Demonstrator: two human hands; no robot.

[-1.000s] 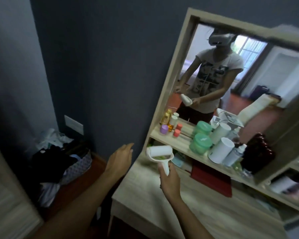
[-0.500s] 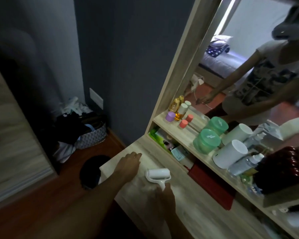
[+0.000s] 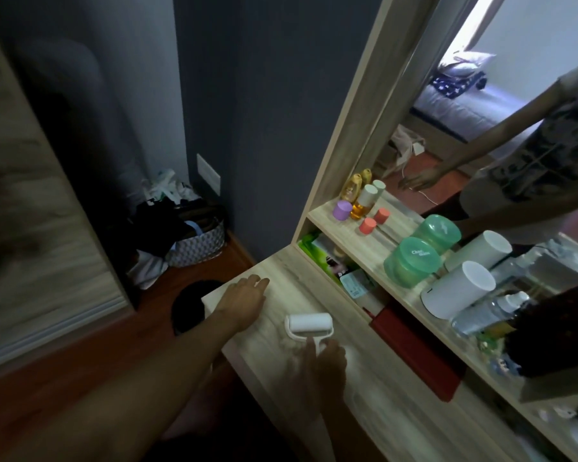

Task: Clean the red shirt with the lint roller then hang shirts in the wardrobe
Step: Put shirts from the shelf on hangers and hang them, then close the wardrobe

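Your right hand (image 3: 317, 365) holds the handle of the white lint roller (image 3: 309, 325), fingers curled round it, though blur hides the exact grip. The roller's drum lies on the wooden tabletop (image 3: 364, 388); a second ago you held it upright in the air, and half a second ago it was already down at nearly this spot. At ten o'clock from the roller, your left hand (image 3: 244, 300) rests flat on the tabletop near its far-left corner, fingers straight and loosely spread, holding nothing. It hung in the air a second ago.

The tabletop's left edge runs just beside your left wrist, with the floor and a dark round object (image 3: 189, 308) below it. Bare wood stretches from the roller toward five o'clock. At two o'clock a raised shelf (image 3: 334, 228) carries a purple cap (image 3: 342, 210), two green jars (image 3: 412, 266) and a white cylinder (image 3: 457, 290), backed by a mirror (image 3: 481, 128). At eleven o'clock a laundry basket (image 3: 197, 241) sits on the floor against the dark wall. No red shirt appears in view.
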